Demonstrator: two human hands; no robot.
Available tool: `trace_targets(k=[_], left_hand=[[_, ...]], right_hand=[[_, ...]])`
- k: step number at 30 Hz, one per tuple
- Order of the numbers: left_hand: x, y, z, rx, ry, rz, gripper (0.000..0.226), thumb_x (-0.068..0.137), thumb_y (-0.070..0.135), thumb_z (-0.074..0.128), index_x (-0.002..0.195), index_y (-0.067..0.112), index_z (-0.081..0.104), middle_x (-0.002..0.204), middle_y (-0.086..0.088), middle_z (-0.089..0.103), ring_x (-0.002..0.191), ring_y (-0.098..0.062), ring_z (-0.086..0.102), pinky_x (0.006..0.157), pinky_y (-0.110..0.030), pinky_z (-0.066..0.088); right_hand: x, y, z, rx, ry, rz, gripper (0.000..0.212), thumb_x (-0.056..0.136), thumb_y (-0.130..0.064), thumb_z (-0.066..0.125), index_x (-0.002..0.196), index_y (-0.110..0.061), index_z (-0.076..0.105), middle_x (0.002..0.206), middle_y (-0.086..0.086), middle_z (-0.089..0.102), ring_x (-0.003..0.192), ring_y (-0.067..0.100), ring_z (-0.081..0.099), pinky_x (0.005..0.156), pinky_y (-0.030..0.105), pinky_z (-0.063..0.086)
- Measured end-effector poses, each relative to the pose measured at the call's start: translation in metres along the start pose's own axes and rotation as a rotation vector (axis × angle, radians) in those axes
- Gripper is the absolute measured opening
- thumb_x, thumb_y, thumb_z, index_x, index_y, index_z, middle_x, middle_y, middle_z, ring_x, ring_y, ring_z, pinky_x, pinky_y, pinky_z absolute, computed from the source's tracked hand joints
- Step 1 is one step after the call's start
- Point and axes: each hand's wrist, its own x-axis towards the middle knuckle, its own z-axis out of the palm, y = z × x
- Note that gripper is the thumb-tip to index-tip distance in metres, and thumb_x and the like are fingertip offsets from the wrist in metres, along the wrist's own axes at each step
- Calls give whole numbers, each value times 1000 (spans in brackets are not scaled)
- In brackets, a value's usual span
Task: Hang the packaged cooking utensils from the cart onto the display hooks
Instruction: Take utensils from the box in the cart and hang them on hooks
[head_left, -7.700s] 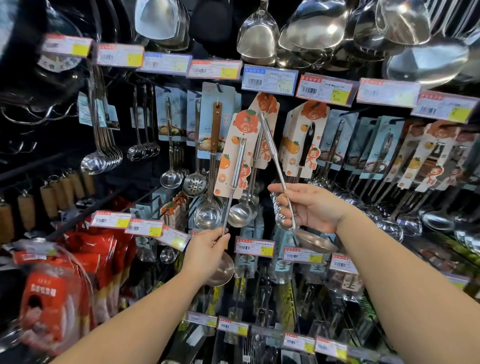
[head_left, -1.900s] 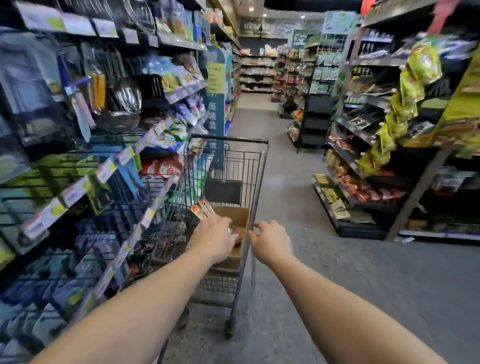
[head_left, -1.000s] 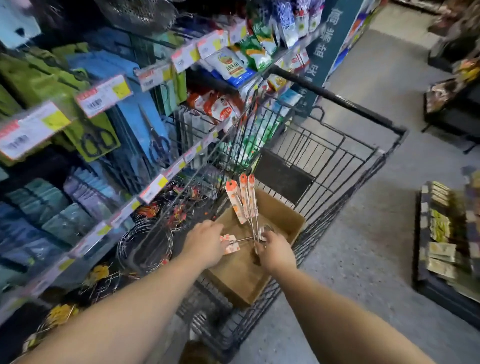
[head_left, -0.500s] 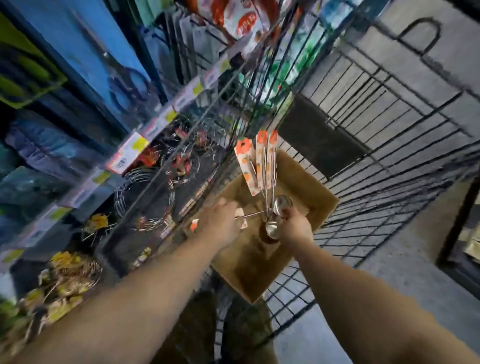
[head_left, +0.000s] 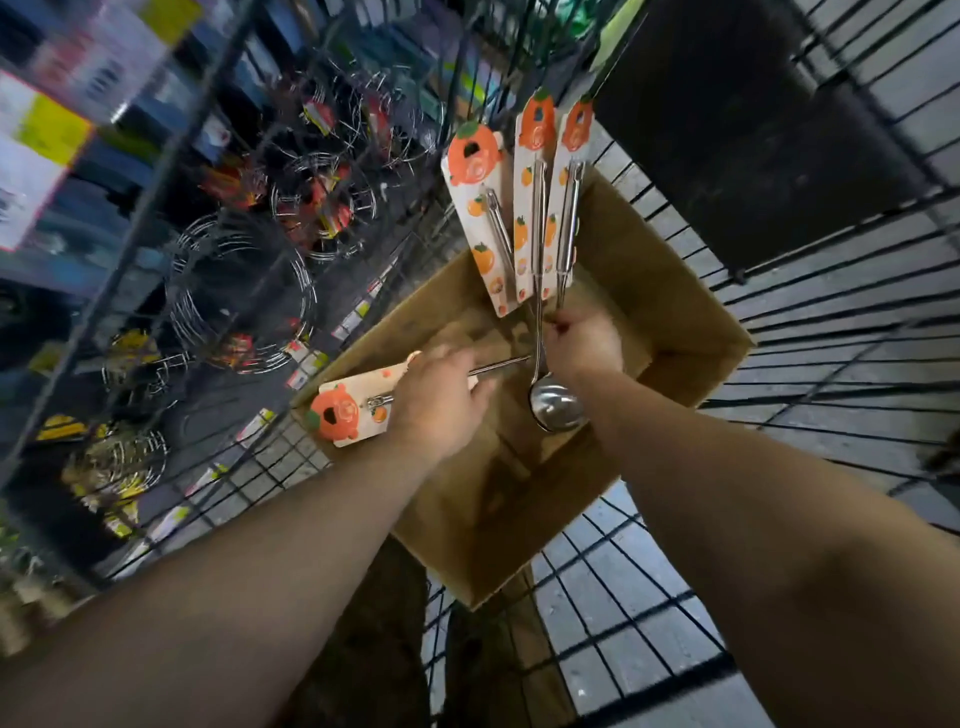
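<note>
Down inside our wire cart, a cardboard box sits under both hands. Our right hand grips three carded ladles by their stems, cards fanned upward and away, one bowl hanging below. Our left hand curls around a fourth ladle lying crosswise, its card pointing left.

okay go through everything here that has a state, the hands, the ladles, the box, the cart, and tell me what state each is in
Left hand: grips one carded ladle, lying flat over the box edge.
Right hand: holds three carded ladles upright, fanned, by their handles.
Ladle bowl: bare, hanging below the right hand.
Box: open, standing in the cart; contents under the hands hidden.
Cart: wire basket, holding the box.
</note>
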Motion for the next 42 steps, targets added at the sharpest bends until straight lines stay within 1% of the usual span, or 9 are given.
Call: trace_targets(k=[4,7,17,21,26,30,34,38,42], left_hand=[[6,-4,0,-37,38,21,34,86,32,62,115,14,64,113,-11,61,108,-32,55,95,-40,44],[9,-7,-3,-33,51,39,35,87,33,61,117,14,63,115,-10,61,109,-31,54,95,-39,43],[-6,11,-17,-60,14,10,37,91,38,56,123,20,59,122,-5,55,118,-26,48,98,-38,42],[-17,31,-22,-109,28,75,35,90,36,59,120,18,61,121,-6,57,119,-26,49,99,-35,41],[-24,42,-26,-107,10,47,35,89,38,60,117,17,60,116,-9,60,109,-29,56,87,-39,47],[-25,36,-26,-236,-28,-54,27,92,32,55,115,16,56,111,-9,66,103,-33,60,80,-38,47],[-28,24,-17,-300,84,-71,14,97,22,49,106,18,58,103,-7,68,96,-32,61,77,-37,48],[-27,3,-10,-330,175,-105,13,97,24,50,102,17,59,93,-5,69,88,-29,61,70,-35,46],[-24,-19,-7,-338,237,-112,11,95,27,52,102,22,60,89,0,69,84,-25,63,74,-43,53]], right_hand=[[7,1,5,127,143,51,12,91,-22,59,102,-21,59,98,0,63,92,20,62,81,35,51],[12,6,5,100,56,62,24,93,-20,57,116,-23,63,107,1,66,98,21,62,90,38,50],[-5,8,-42,47,48,-82,21,96,-17,55,114,-23,63,94,-6,60,83,11,56,74,26,44],[-24,-2,-48,41,-25,-175,12,92,-21,61,103,-24,65,86,-9,61,81,12,61,65,23,45],[-46,-18,-32,161,-133,-281,4,85,-20,69,89,-21,70,83,0,70,77,19,68,76,41,59],[-55,-26,-26,324,-204,-313,5,82,-15,74,84,-15,69,71,2,69,64,16,66,64,31,57],[-44,-12,-30,490,-302,-106,6,84,-18,70,90,-19,71,89,3,72,81,18,68,81,38,59],[-8,14,-18,236,-91,30,20,88,-25,63,107,-30,67,104,-4,68,89,13,65,85,36,57],[11,14,7,108,-114,2,34,91,-28,62,124,-25,59,116,-1,63,94,17,61,86,31,51]])
